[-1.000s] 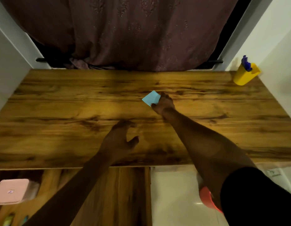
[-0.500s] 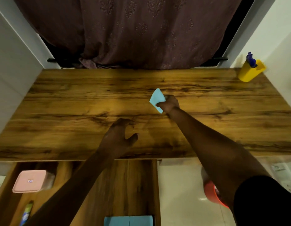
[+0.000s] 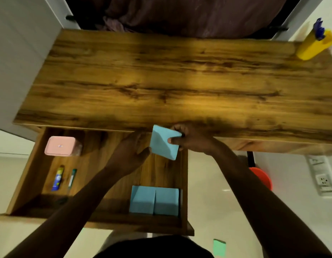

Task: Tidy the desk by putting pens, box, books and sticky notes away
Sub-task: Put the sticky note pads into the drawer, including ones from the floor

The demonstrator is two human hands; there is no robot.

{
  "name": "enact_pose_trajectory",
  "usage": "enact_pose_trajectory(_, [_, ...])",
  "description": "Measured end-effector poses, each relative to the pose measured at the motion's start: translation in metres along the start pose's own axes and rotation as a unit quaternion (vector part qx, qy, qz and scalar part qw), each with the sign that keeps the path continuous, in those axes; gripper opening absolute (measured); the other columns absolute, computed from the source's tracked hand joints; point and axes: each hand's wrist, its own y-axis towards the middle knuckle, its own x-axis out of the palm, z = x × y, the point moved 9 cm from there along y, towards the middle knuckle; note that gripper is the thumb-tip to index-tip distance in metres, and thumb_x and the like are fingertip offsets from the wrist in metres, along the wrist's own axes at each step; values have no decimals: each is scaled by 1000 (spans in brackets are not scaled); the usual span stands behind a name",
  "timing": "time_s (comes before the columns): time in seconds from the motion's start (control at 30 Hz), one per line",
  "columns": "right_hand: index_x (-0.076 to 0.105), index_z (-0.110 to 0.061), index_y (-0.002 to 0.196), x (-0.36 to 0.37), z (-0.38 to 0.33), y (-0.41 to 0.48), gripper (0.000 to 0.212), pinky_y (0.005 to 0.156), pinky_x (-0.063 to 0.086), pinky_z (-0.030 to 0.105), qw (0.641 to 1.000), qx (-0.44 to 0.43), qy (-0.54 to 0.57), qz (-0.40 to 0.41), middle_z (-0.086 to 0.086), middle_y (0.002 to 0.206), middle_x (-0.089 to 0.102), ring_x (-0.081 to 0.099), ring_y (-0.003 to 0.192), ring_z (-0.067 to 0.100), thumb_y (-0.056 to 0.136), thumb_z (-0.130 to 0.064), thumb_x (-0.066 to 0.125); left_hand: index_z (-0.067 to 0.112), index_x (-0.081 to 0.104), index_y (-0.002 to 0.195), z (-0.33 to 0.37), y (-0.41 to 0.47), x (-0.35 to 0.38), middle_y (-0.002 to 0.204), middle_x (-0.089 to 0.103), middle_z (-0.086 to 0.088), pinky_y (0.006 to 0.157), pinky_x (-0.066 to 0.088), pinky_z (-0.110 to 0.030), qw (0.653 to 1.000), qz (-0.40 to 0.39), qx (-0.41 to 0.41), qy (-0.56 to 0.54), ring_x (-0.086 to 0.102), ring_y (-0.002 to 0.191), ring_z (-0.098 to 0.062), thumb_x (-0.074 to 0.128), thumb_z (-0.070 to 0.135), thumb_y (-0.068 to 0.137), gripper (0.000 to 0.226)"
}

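In the head view, the right hand (image 3: 191, 140) pinches a blue sticky-note pad (image 3: 164, 143), thumb pressed on its top face and the other fingers curled behind its far edge. The pad is tilted and held in the air just off the near edge of the tabletop (image 3: 161, 81), above the open drawer (image 3: 98, 219). The left hand (image 3: 131, 151) is beside the pad with its fingers loosely extended and its thumb at the pad's left edge; it grips nothing, and whether the thumb touches the pad cannot be told. Both forearms cross over the drawer, the left one covering part of its middle floor. Inside the drawer, a pink box (image 3: 61, 146) sits in the far-left corner, and a blue-and-yellow pen (image 3: 58, 177) and a green pen (image 3: 72, 178) lie side by side along the left part. Two blue pads (image 3: 155, 200) rest edge to edge at the near-right corner against the front wall. At the far-right corner of the tabletop a yellow holder (image 3: 314, 46) carries blue pens (image 3: 319, 29). A dark curtain (image 3: 189, 13) hangs behind the far edge. On the floor to the right are a red bucket (image 3: 261, 178), partly hidden by the right arm, and a green note (image 3: 219, 247); a wall socket (image 3: 323, 181) is beyond.
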Motion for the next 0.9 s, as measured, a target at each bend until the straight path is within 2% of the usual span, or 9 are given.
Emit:
enact_pose_trajectory(0.07, [64,-12,112,13,11,-3,23,62,58,22,999,9,-42,-18,4,109,70,70,94,13,92,-16,74,22,52,136,-16,-11,3,136,61,1,92,56,-36,1000,-2,-30,0,59,121,-14,71,27,92,48])
enact_pose_trajectory(0.23, [60,-21,102,46,31,5,25,64,57,31,969,-17,-242,-38,0,106,66,66,94,16,84,-21,77,25,54,136,-39,-29,8,135,60,7,87,50,-26,998,7,-68,11,58,118,-9,69,29,93,46])
enact_pose_trajectory(0.37, [61,-15,99,79,46,12,17,73,57,36,944,5,-321,-70,3,98,64,64,88,19,91,-27,69,28,54,136,-54,-41,25,138,58,9,84,48,-22,996,-19,-84,10,58,120,-9,70,31,92,47])
enact_pose_trajectory(0.47, [64,-6,101,93,58,16,22,72,56,35,926,38,-364,-97,7,93,65,66,85,23,93,-27,67,28,55,137,-61,-48,37,139,57,9,87,47,-22,995,-36,-97,13,57,122,-10,70,29,92,47])
enact_pose_trajectory(0.57, [63,-8,104,97,63,14,22,69,44,32,900,38,-424,-92,2,85,56,62,85,25,92,-25,69,29,54,138,-66,-51,50,139,57,8,90,47,-23,993,-60,-100,26,56,124,-11,69,30,93,48])
enact_pose_trajectory(0.67, [64,-11,116,99,60,13,28,78,48,33,875,26,-479,-60,8,110,65,65,104,28,92,-24,71,27,52,140,-66,-48,65,140,57,5,90,46,-22,991,-84,-94,35,56,126,-13,69,28,93,49])
enact_pose_trajectory(0.77, [60,-13,130,103,61,16,39,103,47,39,846,44,-528,-54,10,134,61,58,124,31,94,-24,69,26,52,141,-70,-45,81,140,56,2,93,51,-28,989,-110,-93,38,57,124,-16,69,27,93,51])
enact_pose_trajectory(0.83, [60,-14,131,103,62,19,38,106,45,41,826,55,-559,-50,10,134,61,58,126,31,95,-23,69,28,52,139,-74,-44,91,139,56,2,92,53,-32,986,-129,-97,41,59,120,-17,69,28,92,51])
enact_pose_trajectory(0.9, [65,-14,122,102,59,19,27,101,49,39,809,49,-585,-40,8,122,67,63,117,28,96,-23,67,27,52,139,-73,-42,101,137,57,1,88,54,-31,984,-144,-90,47,60,116,-19,68,27,92,50])
